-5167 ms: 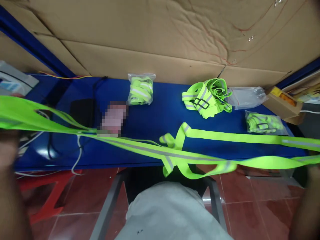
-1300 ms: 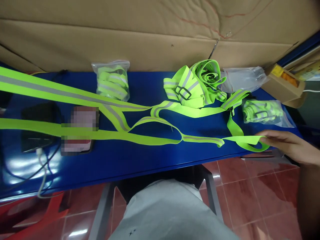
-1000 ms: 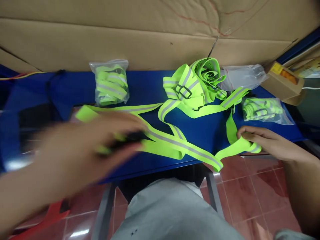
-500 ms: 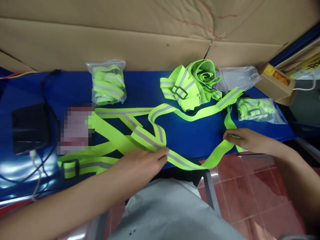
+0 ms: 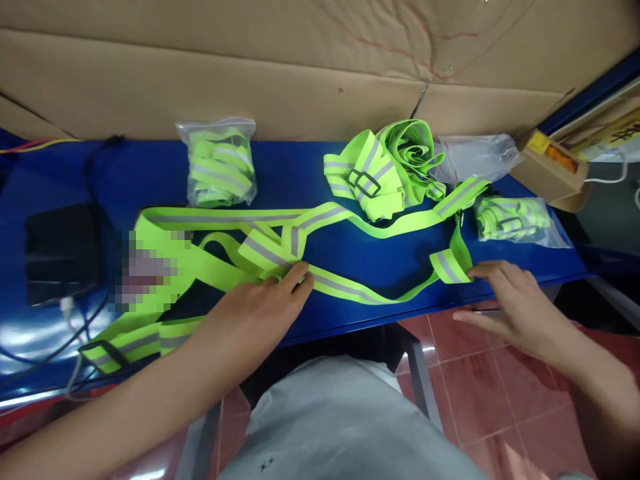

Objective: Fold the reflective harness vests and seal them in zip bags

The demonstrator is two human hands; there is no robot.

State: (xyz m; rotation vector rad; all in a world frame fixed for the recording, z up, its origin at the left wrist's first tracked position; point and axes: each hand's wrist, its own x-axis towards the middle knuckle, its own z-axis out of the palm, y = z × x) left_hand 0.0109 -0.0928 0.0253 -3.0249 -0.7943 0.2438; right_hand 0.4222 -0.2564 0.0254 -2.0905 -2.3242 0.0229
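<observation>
Long neon-yellow reflective straps (image 5: 350, 288) with grey stripes lie spread across the blue table, crossing at the left and ending in a black buckle (image 5: 106, 355). My left hand (image 5: 270, 297) pinches the strap near the middle, thumb and fingers on the band. At the right, my right hand (image 5: 510, 303) has its thumb and fingers apart, with the fingertips beside a folded strap loop (image 5: 450, 265) at the table's front edge. Behind lie a heap of coiled straps (image 5: 380, 170) with a black slider.
A bagged strap bundle (image 5: 221, 167) lies at the back left, another (image 5: 515, 219) at the right. Clear plastic bags (image 5: 480, 157) and an open cardboard box (image 5: 555, 167) are at the back right. A black device (image 5: 63, 253) with cables lies left.
My left hand has moved left and up, drawing the strap with it. My right hand has let go of the strap and its fingers have spread. The straps at the left have shifted.
</observation>
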